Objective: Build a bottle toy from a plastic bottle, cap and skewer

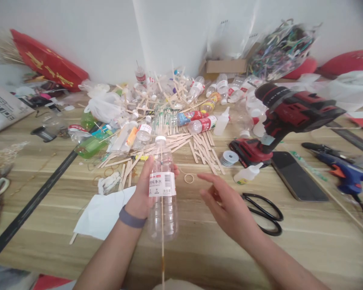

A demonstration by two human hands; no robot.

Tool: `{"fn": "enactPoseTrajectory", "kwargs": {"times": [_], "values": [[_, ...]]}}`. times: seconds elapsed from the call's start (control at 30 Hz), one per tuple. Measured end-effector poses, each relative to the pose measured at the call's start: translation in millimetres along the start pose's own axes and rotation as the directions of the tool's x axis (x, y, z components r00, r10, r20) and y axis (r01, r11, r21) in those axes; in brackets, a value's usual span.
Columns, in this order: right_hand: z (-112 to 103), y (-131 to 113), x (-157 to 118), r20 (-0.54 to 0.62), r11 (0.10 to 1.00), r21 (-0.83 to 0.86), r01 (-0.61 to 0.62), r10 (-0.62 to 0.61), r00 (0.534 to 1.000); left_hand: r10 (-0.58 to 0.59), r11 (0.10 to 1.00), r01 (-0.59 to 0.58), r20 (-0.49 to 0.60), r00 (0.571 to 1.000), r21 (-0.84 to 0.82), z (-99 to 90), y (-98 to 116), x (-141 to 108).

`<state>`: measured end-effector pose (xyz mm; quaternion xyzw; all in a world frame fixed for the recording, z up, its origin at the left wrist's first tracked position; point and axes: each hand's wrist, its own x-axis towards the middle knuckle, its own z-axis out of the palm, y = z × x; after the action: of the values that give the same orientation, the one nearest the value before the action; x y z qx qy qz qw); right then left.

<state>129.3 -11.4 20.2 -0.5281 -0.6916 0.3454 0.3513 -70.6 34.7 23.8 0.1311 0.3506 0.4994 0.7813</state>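
Note:
My left hand [141, 192] is wrapped round a clear plastic water bottle [167, 215] with a white cap and a white label. The bottle's cap points away from me. A thin wooden stick [163, 264] runs along the bottle and juts out past its base toward me; I cannot tell whether it lies inside or outside. Something small and dark is at the stick near the bottle's shoulder. To the right, my right hand [220, 201] hovers with the index finger stretched out, holding nothing. A pale rubber band [189, 178] lies just beyond its fingertips.
Flat wooden sticks [204, 151] and several plastic bottles [196, 88] crowd the back. At right are a red cordless drill [296, 108], a phone [298, 176], black-handled scissors [264, 213], a blue glue gun [345, 171] and a wire spool [230, 158]. White paper [104, 213] lies left.

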Motion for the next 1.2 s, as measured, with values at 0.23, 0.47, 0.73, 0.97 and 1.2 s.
{"fn": "enactPoseTrajectory", "kwargs": {"times": [0.23, 0.47, 0.73, 0.97, 1.2], "values": [[2, 16, 30, 0.145, 0.977, -0.156, 0.142, -0.12, 0.982, -0.107, 0.992, 0.111, 0.057, 0.993, -0.066, -0.9, 18, -10], [-54, 44, -9, 0.066, 0.953, -0.294, 0.071, -0.054, 0.996, -0.135, 0.991, 0.136, 0.056, 0.989, -0.015, -6.5, 21, -7], [-11, -14, 13, 0.182, 0.993, 0.1, 0.056, -0.074, 0.981, -0.226, 0.972, 0.213, 0.157, 0.961, 0.095, 5.7, -6, 5], [-5, 4, 11, 0.078, 0.999, 0.022, 0.034, -0.036, 0.996, -0.215, 0.973, 0.191, 0.209, 0.954, 0.128, -9.5, 1, -6], [-30, 30, -19, -0.069, 0.996, 0.031, -0.08, 0.082, 0.994, -0.197, 0.976, 0.181, 0.151, 0.969, 0.118, -26.9, 1, -12]]}}
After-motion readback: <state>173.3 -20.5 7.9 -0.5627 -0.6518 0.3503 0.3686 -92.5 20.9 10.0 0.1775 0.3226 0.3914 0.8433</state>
